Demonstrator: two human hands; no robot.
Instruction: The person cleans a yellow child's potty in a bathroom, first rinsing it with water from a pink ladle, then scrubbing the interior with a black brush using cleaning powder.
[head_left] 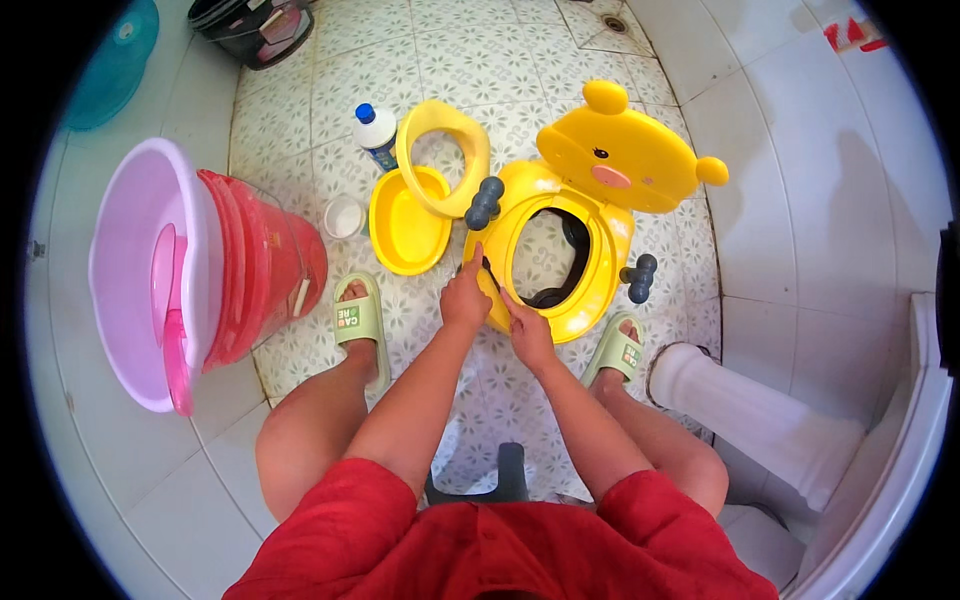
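Note:
A yellow potty chair [585, 318] with an animal-face lid [640, 150] raised at the back stands in front of me. Its centre hole shows the floor, and dark grey knobbed handles [484, 203] stick out at both sides. My left hand [465, 295] is at the chair's near left edge, index finger stretched along it and the other fingers curled. Beside that finger shows a thin dark piece [488, 268], too small to name. My right hand [530, 332] is at the near rim, its index finger reaching toward the left hand; its other fingers are bunched, and what they hold is hidden.
Left of the chair are a yellow ring seat [470, 135], a yellow basin [408, 232], a white bottle with a blue cap [377, 130] and a small white cup [345, 217]. A red bucket [265, 260] and lilac basin [130, 250] stand further left; a white pedestal [750, 415] is right.

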